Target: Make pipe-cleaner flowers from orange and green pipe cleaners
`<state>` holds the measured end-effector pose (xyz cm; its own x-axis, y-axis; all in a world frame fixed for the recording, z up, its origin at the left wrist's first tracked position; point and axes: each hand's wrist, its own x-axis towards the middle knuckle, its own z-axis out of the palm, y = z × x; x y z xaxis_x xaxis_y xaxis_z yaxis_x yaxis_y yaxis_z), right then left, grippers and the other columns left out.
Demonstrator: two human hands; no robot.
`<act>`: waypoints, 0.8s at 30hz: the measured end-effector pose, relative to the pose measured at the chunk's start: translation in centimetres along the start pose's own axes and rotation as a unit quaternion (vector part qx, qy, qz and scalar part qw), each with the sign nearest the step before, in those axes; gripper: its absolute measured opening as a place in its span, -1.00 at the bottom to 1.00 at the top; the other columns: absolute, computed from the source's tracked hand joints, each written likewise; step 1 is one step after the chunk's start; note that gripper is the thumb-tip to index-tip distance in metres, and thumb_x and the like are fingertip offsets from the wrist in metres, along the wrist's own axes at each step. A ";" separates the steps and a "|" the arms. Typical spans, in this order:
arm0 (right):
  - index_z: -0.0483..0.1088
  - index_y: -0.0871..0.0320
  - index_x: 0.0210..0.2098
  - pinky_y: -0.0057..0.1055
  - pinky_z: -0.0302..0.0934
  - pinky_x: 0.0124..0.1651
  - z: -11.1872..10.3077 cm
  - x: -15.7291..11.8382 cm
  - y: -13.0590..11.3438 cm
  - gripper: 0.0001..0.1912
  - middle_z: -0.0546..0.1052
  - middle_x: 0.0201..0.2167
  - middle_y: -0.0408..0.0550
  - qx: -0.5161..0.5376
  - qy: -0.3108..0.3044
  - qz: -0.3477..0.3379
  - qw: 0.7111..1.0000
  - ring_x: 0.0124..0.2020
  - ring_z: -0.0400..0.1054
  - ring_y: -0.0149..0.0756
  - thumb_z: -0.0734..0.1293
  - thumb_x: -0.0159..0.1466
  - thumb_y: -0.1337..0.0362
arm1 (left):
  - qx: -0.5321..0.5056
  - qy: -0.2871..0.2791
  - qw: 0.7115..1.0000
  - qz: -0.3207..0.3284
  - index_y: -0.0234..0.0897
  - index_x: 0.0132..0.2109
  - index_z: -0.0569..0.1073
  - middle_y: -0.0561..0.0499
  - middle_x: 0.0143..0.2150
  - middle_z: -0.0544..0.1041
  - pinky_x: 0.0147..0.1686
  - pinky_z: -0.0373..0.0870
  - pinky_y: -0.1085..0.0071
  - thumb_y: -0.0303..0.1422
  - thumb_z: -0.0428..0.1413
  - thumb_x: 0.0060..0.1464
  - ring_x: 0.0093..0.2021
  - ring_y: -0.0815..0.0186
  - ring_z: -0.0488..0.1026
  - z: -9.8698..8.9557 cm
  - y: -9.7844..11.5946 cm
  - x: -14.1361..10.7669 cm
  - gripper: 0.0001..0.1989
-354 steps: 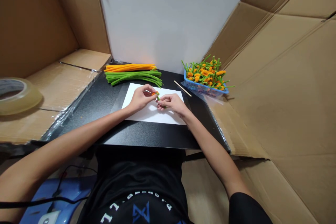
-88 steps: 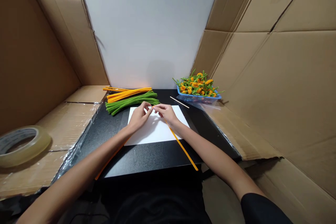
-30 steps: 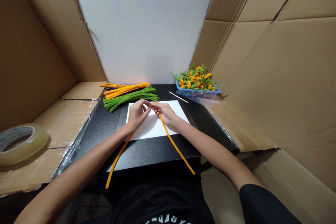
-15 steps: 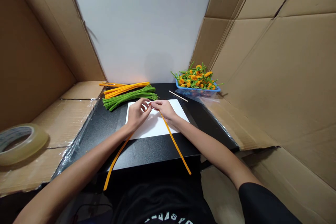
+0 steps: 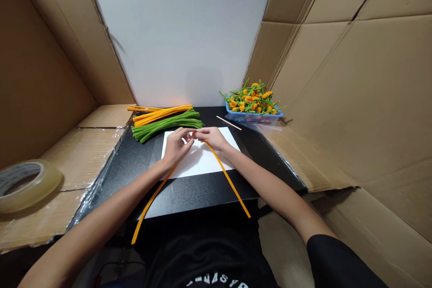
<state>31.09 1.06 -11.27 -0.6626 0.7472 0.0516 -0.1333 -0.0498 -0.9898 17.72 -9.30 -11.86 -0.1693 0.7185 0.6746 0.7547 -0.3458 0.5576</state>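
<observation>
My left hand (image 5: 177, 145) and my right hand (image 5: 212, 138) meet at the fingertips above a white sheet (image 5: 202, 164). Both are closed in a pinch on an orange fuzzy stem (image 5: 227, 178). One length of it hangs from my right fingers toward the table's front edge. The other length comes out below my left wrist and reaches past that edge. The part between the fingertips is mostly hidden.
Orange stems (image 5: 162, 114) and green stems (image 5: 165, 125) lie at the back left. A thin stick (image 5: 228, 122) is behind my right hand. A blue basket (image 5: 253, 118) holds orange-green pieces. Clear tape (image 5: 50, 180) sits far left, with cardboard walls on both sides.
The stem's right end has swung slightly right and up, and its left length has shifted a little. The fingers of my left hand have drawn closer together at the pinch.
</observation>
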 end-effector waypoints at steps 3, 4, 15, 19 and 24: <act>0.57 0.22 -0.51 -0.39 0.11 -0.31 -0.1 0.1 -0.1 -0.75 0.53 -0.53 -0.08 0.009 -0.012 0.003 1.000 -0.43 0.29 -0.39 0.56 -0.16 0.22 | -0.004 -0.005 1.000 -0.001 -0.18 -0.09 0.59 0.07 -0.39 0.45 -0.42 0.37 0.50 -0.45 0.12 0.12 -0.41 0.40 0.41 0.0 0.0 0.0 -0.77; 0.57 0.22 -0.51 -0.39 0.10 -0.31 -0.1 0.1 -0.1 -0.76 0.52 -0.53 -0.09 0.005 -0.011 0.001 1.000 -0.43 0.29 -0.39 0.55 -0.17 0.23 | -0.007 -0.007 1.000 0.001 -0.19 -0.09 0.58 0.07 -0.39 0.45 -0.42 0.37 0.50 -0.44 0.12 0.13 -0.42 0.40 0.40 0.0 0.0 0.0 -0.78; 0.59 0.21 -0.48 -0.38 0.08 -0.33 -0.8 -0.1 -1.0 -0.80 0.50 -0.57 -0.12 -0.073 -0.020 -0.048 0.996 -0.46 0.22 -0.39 0.50 -0.08 0.21 | 0.192 -0.028 0.972 0.129 -0.22 -0.16 0.55 -0.03 -0.34 0.51 -0.38 0.29 0.44 -0.39 0.05 0.23 -0.36 0.32 0.44 -0.2 -0.7 0.6 -0.83; 0.59 0.21 -0.49 -0.38 0.08 -0.35 -1.1 0.0 -1.2 -0.77 0.51 -0.56 -0.09 -0.096 -0.033 -0.050 0.994 -0.47 0.23 -0.38 0.52 -0.07 0.17 | 0.292 -0.043 0.939 0.175 -0.19 -0.19 0.55 -0.07 -0.33 0.51 -0.40 0.21 0.39 -0.37 0.05 0.24 -0.33 0.27 0.41 -0.7 -0.8 0.9 -0.84; 0.57 0.21 -0.54 -0.38 0.07 -0.38 -1.4 0.2 -1.0 -0.80 0.48 -0.59 -0.11 -0.112 -0.047 -0.036 0.992 -0.49 0.24 -0.38 0.50 -0.08 0.18 | 0.268 -0.077 0.942 0.189 -0.19 -0.26 0.51 -0.07 -0.34 0.48 -0.39 0.17 0.34 -0.39 0.06 0.22 -0.34 0.25 0.36 -1.0 -0.6 1.2 -0.87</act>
<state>32.13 2.17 -10.50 -0.7252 0.6772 0.1243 -0.0227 0.1568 -0.9874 16.45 -8.88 -10.87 0.2376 0.6988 0.6748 0.9613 -0.2687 -0.0601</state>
